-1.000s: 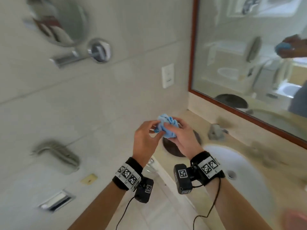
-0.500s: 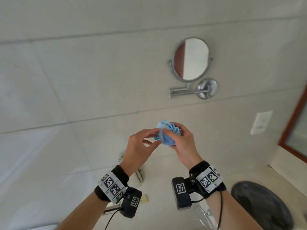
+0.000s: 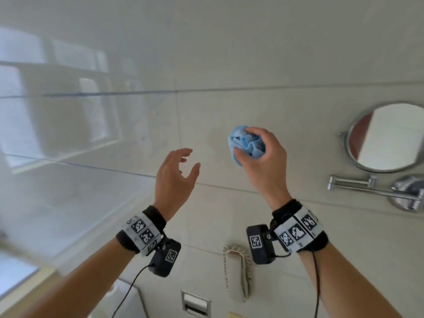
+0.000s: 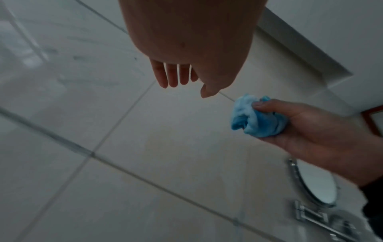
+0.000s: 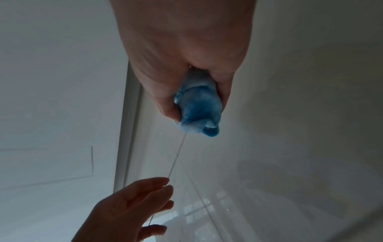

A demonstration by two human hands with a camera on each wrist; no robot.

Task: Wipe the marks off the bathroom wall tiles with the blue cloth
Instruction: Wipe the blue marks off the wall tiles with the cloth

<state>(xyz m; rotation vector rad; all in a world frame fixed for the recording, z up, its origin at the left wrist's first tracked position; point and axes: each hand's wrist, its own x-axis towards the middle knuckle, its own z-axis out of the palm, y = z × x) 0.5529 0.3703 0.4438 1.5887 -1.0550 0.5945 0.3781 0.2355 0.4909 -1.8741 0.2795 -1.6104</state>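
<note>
Head view shows mostly the wall (image 3: 229,53): big glossy pale tiles with thin grey joints, and window light reflected in the upper left of the frame. Faint bluish marks (image 3: 143,136) sit on the tile left of centre, near a vertical joint; they are blurred, so their exact shape I cannot tell. At the right edge hangs a round mirror (image 3: 387,136) on a chrome arm. At the bottom centre is a pale wall phone (image 3: 236,276).

The right hand (image 3: 263,157), in the centre of the frame, holds the cloth (image 3: 246,144) bunched into a soft wrinkled ball, fingers and thumb curled round it. The cloth is near the wall; whether it touches I cannot tell. The left hand (image 3: 176,175), lower and to the left, is empty, with fingers loosely spread.

I judge the wiping has not begun: this is the approach step. The next move calls for carrying the cloth left to the marks, pressing it flat on the smooth tile and rubbing. A flatter fold would probably give more contact than this ball.
</note>
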